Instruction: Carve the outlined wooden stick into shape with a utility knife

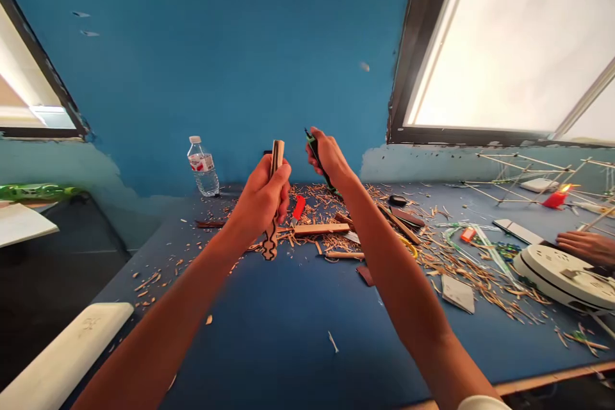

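Observation:
My left hand (262,195) is wrapped round an upright strip of wood (277,157). Dark wavy lines mark its lower end, which sticks out below my fist. Raised to the right of it, my right hand (329,157) grips a slim black and green tool with a thin dark tip (312,144); its exact kind I cannot make out. The tool and the wood are apart. Behind and below my hands lie a red-handled cutter (298,207) and a flat wooden stick (321,229), among many wood shavings (327,198).
A water bottle (204,166) stands by the blue wall. At the right are a round white power strip (562,275), another person's hand (586,247), a thin stick frame (523,170) and a red object (556,198). A long white case (72,352) lies at the near left.

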A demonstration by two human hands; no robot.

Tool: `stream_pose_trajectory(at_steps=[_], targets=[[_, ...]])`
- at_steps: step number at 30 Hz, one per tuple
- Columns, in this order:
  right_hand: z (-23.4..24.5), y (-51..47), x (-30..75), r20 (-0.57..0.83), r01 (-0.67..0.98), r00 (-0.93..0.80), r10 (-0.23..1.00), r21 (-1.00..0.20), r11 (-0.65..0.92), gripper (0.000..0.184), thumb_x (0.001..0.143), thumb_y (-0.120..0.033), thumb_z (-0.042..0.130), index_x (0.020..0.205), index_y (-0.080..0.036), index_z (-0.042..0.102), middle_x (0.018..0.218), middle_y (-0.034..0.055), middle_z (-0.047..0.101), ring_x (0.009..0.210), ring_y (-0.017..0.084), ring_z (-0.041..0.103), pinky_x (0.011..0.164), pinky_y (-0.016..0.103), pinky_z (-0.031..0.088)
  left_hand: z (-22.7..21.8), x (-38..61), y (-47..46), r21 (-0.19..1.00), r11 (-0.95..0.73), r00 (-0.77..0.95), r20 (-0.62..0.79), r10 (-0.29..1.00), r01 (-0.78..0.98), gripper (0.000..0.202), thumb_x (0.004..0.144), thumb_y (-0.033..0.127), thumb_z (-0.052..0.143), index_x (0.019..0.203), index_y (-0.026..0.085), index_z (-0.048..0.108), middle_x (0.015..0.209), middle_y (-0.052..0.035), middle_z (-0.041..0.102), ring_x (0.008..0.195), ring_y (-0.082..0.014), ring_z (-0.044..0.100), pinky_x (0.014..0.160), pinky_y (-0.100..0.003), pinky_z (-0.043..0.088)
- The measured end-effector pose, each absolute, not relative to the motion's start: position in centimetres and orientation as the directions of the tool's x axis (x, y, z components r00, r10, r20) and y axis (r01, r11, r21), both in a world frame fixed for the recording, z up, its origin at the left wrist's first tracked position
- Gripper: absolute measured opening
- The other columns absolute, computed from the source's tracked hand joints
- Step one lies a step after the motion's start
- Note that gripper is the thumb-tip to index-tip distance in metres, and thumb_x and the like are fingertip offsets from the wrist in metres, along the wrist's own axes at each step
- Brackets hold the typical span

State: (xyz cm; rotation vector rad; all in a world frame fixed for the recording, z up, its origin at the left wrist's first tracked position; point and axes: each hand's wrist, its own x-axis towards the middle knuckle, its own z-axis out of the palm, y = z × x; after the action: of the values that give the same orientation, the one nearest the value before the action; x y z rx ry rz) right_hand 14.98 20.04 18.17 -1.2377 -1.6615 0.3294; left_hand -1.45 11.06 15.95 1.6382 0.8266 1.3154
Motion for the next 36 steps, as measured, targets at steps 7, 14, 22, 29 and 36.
stream_pose_trajectory(at_steps=[7, 14, 22, 29, 36], targets=[[16.8, 11.8, 16.6, 0.677, 0.527, -0.123, 0.725, -0.575, 0.626, 0.060, 0.109, -0.065, 0.018, 0.067, -0.026, 0.035, 0.059, -0.0040, 0.040, 0.055, 0.012, 0.038, 0.055, 0.029, 0.031, 17.6, -0.9, 8.2, 0.919, -0.392, 0.264, 0.390, 0.882, -0.048, 0.021, 0.092, 0.025, 0.071, 0.093, 0.025, 0.049, 0.059, 0.0114, 0.033, 0.042, -0.0047, 0.027, 0.034, -0.014, 0.024], [17.5, 7.8, 15.4, 0.760, 0.689, -0.193, 0.620, -0.344, 0.637, 0.051, 0.109, -0.046, 0.039, 0.064, -0.022, 0.035, 0.057, -0.0057, 0.032, 0.058, 0.014, 0.018, 0.060, 0.033, 0.017, 17.0, -1.2, 6.6, 0.920, -0.388, 0.314, 0.385, 0.868, -0.055, 0.034, 0.095, 0.042, 0.073, 0.091, 0.026, 0.044, 0.056, 0.0131, 0.030, 0.044, -0.0042, 0.022, 0.036, -0.014, 0.025], [17.1, 7.5, 15.0, 0.822, 0.848, -0.018, 0.569, -0.289, 0.444, 0.046, 0.104, -0.035, 0.037, 0.061, -0.021, 0.044, 0.053, -0.0042, 0.032, 0.055, 0.014, 0.013, 0.060, 0.035, 0.011, 16.2, -0.3, 6.5, 0.902, -0.423, 0.275, 0.429, 0.860, -0.083, 0.027, 0.102, 0.041, 0.063, 0.094, 0.027, 0.042, 0.063, 0.0126, 0.030, 0.044, -0.0038, 0.025, 0.039, -0.013, 0.026], [17.0, 7.9, 15.7, 0.809, 0.867, -0.038, 0.586, -0.265, 0.422, 0.047, 0.104, -0.034, 0.039, 0.061, -0.021, 0.052, 0.053, -0.0023, 0.042, 0.051, 0.013, 0.022, 0.060, 0.035, 0.012, 16.1, 0.8, 6.2, 0.903, -0.423, 0.227, 0.427, 0.875, -0.072, 0.030, 0.101, 0.049, 0.061, 0.095, 0.026, 0.043, 0.063, 0.0124, 0.033, 0.044, -0.0047, 0.026, 0.037, -0.014, 0.028], [16.3, 8.8, 14.8, 0.774, 0.841, -0.130, 0.620, -0.244, 0.482, 0.056, 0.110, -0.038, 0.032, 0.063, -0.021, 0.057, 0.054, -0.0011, 0.052, 0.049, 0.013, 0.034, 0.059, 0.034, 0.015, 16.6, 0.5, 6.1, 0.911, -0.409, 0.202, 0.412, 0.889, -0.058, 0.026, 0.096, 0.045, 0.061, 0.097, 0.027, 0.042, 0.062, 0.0131, 0.032, 0.043, -0.0061, 0.024, 0.037, -0.016, 0.025]])
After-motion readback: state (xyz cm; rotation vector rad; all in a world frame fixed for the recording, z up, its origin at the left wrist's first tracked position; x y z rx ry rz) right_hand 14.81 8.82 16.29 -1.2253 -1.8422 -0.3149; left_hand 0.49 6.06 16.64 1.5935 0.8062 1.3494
